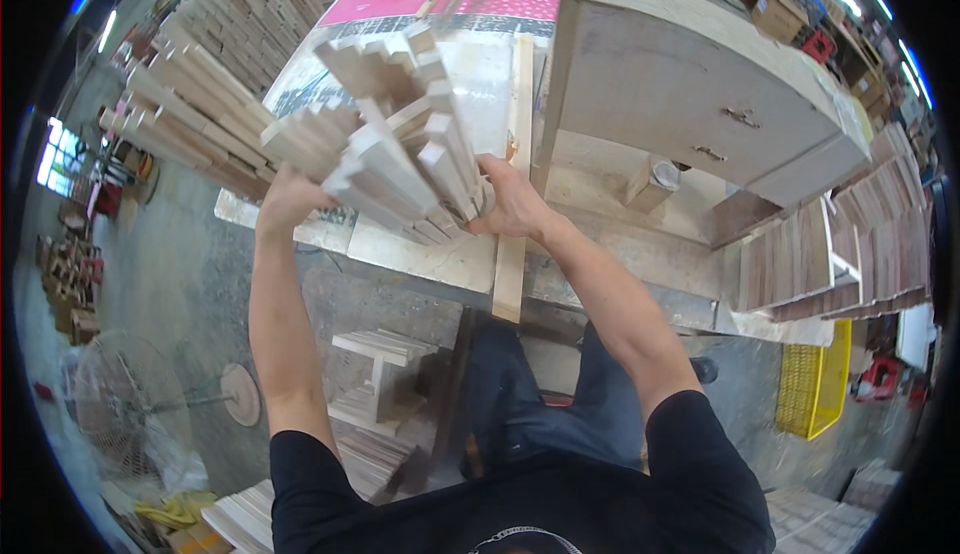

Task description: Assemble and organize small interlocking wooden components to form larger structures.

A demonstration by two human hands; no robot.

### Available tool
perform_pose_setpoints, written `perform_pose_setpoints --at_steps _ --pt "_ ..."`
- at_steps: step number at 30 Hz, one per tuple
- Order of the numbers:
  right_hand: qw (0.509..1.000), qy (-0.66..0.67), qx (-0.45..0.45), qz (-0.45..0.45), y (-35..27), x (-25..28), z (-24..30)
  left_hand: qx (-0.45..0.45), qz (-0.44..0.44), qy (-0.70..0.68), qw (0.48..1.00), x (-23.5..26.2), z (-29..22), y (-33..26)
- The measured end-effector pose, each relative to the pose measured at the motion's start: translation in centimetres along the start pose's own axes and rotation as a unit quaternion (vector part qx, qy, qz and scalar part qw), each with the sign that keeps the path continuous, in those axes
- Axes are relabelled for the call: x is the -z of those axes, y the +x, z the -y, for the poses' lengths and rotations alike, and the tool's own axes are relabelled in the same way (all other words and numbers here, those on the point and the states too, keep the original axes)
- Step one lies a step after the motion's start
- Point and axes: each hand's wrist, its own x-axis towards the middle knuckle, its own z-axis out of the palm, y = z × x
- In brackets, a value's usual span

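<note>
Both your hands are on the bundle of pale wooden strips (402,159), which sits between them over the near part of the worktable (385,254). Left hand (293,197) grips the bundle's left side, its fingers partly hidden by the wood. Right hand (513,201) clasps the right side, thumb low and fingers above, just over a long wooden batten (508,289) that juts past the table's near edge. Strips splay at several angles, ends uneven; the far ones blur. Can't tell whether the lower ends touch the tabletop.

To your left, more strips stand in a tall stack (190,104); to the right, a wooden cabinet-like unit (680,79) with small metal handles (a cup (665,174) stands under it, on or in a small wooden block).

Step in hand, by my reading: gathering and squaring a loose armful. The next move calls for even inward pressure from both palms, then evening up the ends; ease off on one side and the crossed pieces could slide out.
</note>
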Motion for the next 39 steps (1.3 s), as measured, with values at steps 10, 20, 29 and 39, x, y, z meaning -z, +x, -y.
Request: perform_pose_setpoints --at_steps 10,20,29,39 --pt "1.000 -0.021 -0.019 -0.004 -0.9 0.2 -1.2 0.021 -0.011 0.067 0.997 -1.4 -0.8 -1.0" --pt "1.000 -0.018 -0.020 -0.012 -0.2 0.4 -1.3 -0.058 0.088 -0.082 0.991 -1.4 -1.7 1.0" --pt "0.997 -0.065 0.002 0.051 0.7 -0.5 -1.6 -0.098 0.043 -0.102 0.989 -3.3 -2.2 0.3" --pt "0.998 -0.034 0.009 0.052 0.3 0.0 -1.3 -0.110 0.091 -0.124 0.982 -3.6 -2.6 1.2"
